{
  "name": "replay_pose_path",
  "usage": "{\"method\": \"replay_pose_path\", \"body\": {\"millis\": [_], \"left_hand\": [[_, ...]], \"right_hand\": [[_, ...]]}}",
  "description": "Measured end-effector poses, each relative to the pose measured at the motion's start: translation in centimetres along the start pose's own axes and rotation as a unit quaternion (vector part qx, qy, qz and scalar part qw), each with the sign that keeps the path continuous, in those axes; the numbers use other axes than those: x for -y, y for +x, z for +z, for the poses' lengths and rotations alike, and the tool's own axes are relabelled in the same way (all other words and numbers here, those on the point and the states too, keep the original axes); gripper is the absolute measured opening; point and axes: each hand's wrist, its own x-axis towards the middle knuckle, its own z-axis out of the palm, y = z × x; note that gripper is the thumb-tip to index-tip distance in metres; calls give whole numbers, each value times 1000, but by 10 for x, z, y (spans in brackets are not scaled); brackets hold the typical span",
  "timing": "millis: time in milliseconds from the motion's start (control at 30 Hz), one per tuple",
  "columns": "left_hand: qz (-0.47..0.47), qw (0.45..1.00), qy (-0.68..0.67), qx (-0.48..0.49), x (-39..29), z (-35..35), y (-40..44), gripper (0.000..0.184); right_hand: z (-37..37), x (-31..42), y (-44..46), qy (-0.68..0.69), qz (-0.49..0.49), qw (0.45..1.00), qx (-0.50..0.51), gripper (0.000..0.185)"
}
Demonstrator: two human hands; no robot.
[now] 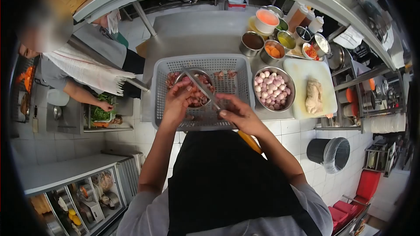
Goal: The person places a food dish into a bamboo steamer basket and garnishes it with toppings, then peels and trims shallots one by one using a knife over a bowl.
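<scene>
My right hand (240,114) is closed around the handle of a knife (202,88), its blade slanting up and left over a grey perforated basket (158,100). My left hand (176,101) has its fingers curled beside the blade; whatever small thing they pinch is too unclear to name. Beneath both hands, inside the basket, sits a steel bowl (211,75) of reddish unpeeled shallots (204,79), with loose skins (227,74) scattered around it. To the basket's right stands a steel bowl of peeled shallots (272,89).
A white cutting board (292,72) carries a pale, lumpy piece of food (313,96). Behind it are sauce pots (252,43) and squeeze bottles (316,24). At left another person's hand (105,106) touches leafy greens (101,114). A lined bin (336,155) stands on the floor.
</scene>
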Motion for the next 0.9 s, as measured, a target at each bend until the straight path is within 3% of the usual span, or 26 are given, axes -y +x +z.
{"method": "replay_pose_path", "body": {"millis": [100,200,633,900], "left_hand": [[39,999,8,-7,-5,3,-9,23],[52,995,-82,-34,-11,10,-22,22],[78,992,-100,-9,-2,-11,-31,24],[93,993,-56,-46,2,-7,-31,21]], "right_hand": [[20,14,23,-68,-23,997,19,54],[33,8,41,-82,-46,995,23,57],[52,12,55,-161,-63,985,21,61],[60,7,58,-74,-43,996,16,49]]}}
